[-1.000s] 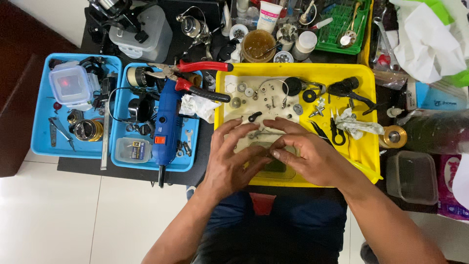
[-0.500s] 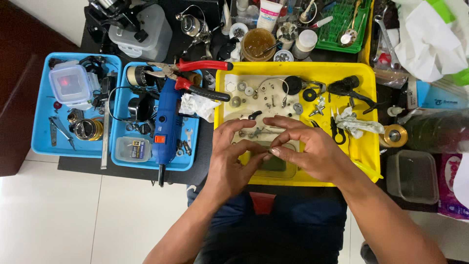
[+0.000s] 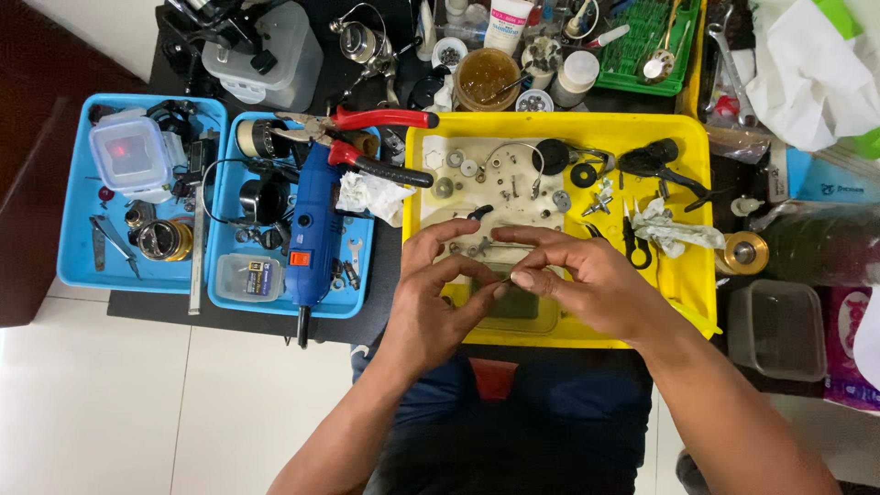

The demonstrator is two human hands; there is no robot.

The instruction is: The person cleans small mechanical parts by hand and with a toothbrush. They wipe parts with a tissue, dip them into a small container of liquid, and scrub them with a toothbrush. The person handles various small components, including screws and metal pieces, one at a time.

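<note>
Left hand [image 3: 438, 293]: fingers curled, thumb and forefinger pinched toward a small part held over the near half of the yellow tray [image 3: 692, 147]; the part itself is too small and too covered to identify. Right hand [image 3: 587, 280]: fingertips pressed together against the same small part [image 3: 507, 280], meeting the left hand's fingertips just above a shallow clear dish [image 3: 522, 312] that sits in the tray's near edge. Handling note: work of this kind looks best kept low over the tray, with both pinches firm and the wrists steady, so that anything slipping would fall among the tray's contents rather than onto the floor. Yellow tray, further contents: washers, screws and small metal pieces scattered on its far half; a round black knob [image 3: 551, 154]; a black handle piece [image 3: 655, 163]; a crumpled white wipe [image 3: 674, 229]. Left of the tray, on the dark counter [image 3: 137, 304]: a blue tray [image 3: 353, 307] holding a blue rotary tool [image 3: 312, 229], red-handled pliers [image 3: 376, 137] lying across its top, and a small clear box. Further left: a second blue tray [image 3: 73, 275] with a lidded clear container [image 3: 128, 151] and metal reel parts. Far side: a jar of brown grease [image 3: 486, 78], small tubs, a green basket [image 3: 655, 55].
</note>
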